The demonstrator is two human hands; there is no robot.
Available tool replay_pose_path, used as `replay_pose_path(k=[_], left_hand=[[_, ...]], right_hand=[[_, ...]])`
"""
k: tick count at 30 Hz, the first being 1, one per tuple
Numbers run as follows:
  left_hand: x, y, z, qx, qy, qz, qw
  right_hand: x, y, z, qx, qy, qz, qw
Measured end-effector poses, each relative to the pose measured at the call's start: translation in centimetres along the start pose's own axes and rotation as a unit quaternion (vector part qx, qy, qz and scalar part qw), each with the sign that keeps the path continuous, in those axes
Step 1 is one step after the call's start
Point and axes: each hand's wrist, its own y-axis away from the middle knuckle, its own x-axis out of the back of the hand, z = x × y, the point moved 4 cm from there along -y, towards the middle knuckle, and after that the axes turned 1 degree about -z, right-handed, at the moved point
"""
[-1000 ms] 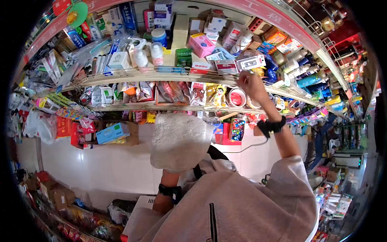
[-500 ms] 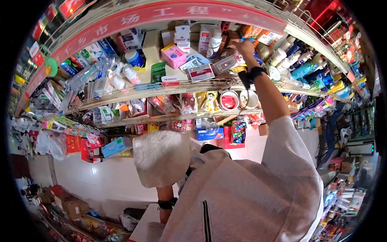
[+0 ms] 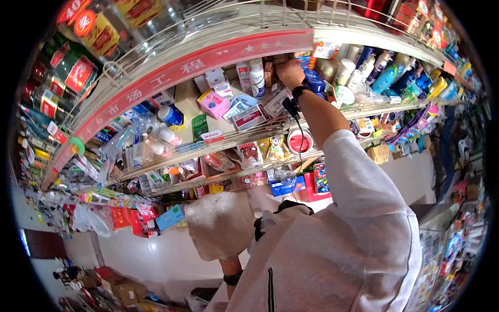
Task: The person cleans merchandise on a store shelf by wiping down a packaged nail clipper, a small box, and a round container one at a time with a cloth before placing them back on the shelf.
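Note:
My right hand (image 3: 290, 73) reaches to the back of the upper shelf, beside small brown boxes (image 3: 268, 74) and a white LUX bottle (image 3: 257, 78). Its fingers are partly hidden among the goods, so their grip cannot be made out. Blue packets (image 3: 314, 82) lie just right of it. A black band with a small device and a cable is on that wrist. My left hand (image 3: 232, 292) is low in the view, below a black wristband and mostly hidden by my shirt; its fingers do not show.
A pink box (image 3: 213, 104) and a dark red and white box (image 3: 251, 117) stand on the shelf (image 3: 208, 147). Bottles (image 3: 387, 78) crowd its right part. A red sign strip (image 3: 197, 65) runs along the shelf edge above. A round red-and-white tub (image 3: 300, 141) sits lower down.
The view has turned and shifted, bringing large bottles in at the upper left. My right hand has moved left from the orange and blue packets, deeper towards the brown boxes.

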Motion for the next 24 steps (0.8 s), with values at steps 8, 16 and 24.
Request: replay_pose_path(k=[8,16,24], left_hand=[[0.0,-0.6,1.7,-0.016,-0.030,-0.024,0.999],[-0.2,0.9,2.0,-0.001,-0.046,-0.029,0.999],[-2.2,2.1,4.9,-0.007,-0.031,-0.036,0.999]], right_hand=[[-1.4,0.4,-0.4,-0.006,0.024,0.047,0.999],[-0.9,0.4,-0.2,0.011,0.040,0.045,0.998],[6.3,3.6,-0.7,0.170,-0.190,0.168,0.952]])
